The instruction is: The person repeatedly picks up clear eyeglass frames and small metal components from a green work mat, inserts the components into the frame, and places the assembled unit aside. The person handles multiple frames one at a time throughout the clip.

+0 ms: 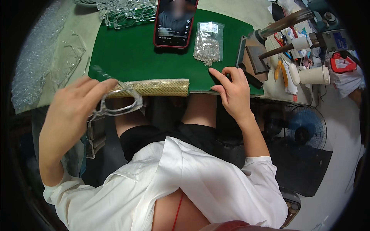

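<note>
My left hand (73, 102) is closed on a clear plastic eyeglass frame (122, 112), held over the table's front edge at the left. A gold patterned strip (165, 87) runs along that edge, partly behind the frame. My right hand (235, 90) reaches over the green mat (154, 63), its index fingertip at the small metal parts spilling from the mouth of a clear plastic bag (208, 42). Its thumb is apart from the index finger and the other fingers are curled. Whether a tiny part sits under the fingertip is too small to tell.
A phone (175, 23) in a red case stands at the mat's far side. More clear eyeglass frames (127, 11) are piled at the back left, beside bubble wrap (38, 57). A metal hand press (254, 57), paper cup (314, 76) and yellow-handled pliers (284, 73) occupy the right; below is a fan (306, 129).
</note>
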A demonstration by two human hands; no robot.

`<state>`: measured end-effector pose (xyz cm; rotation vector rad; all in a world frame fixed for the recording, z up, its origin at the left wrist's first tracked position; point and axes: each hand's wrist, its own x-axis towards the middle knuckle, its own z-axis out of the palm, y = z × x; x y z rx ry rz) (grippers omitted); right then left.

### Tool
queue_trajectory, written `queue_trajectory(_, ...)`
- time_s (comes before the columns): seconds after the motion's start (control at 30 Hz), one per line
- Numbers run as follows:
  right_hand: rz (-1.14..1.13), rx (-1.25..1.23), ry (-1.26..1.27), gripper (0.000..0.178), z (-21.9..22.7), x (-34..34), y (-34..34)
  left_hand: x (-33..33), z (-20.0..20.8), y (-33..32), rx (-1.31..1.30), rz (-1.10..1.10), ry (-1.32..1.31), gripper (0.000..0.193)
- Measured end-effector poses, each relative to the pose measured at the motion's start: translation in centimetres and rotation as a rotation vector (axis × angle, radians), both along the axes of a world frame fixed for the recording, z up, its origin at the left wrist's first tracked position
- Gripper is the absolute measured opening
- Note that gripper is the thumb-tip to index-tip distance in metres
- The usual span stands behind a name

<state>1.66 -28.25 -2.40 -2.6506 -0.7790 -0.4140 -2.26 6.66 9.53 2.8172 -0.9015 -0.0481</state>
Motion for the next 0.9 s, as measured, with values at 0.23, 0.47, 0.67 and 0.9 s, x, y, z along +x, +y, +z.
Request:
queue_trajectory(0.23,-0.020,0.267,0.061,0.016,-0.3,0.4,-0.7,2.7,-0.2,4.3,-0.042,0.026,-0.676,0.026)
queue_trajectory(0.47,-0.094,0.366,0.222,0.009,-0.6,1.7,-0.4,4.0,-6.5,4.9,-1.047,0.383,-0.102,0.043)
queue_trajectory(0.67,-0.126,0.377,0.249,0.010,-0.7,1.8,0.6,1.3,-6.1,0.3,-1.469,0.063,0.485,0.050)
queue_trajectory(0.9,-0.055,0.149,0.132,0.012,-0.7,2.1,0.5,1.2,-5.7,-1.9,-1.360,-0.006,0.425,0.073)
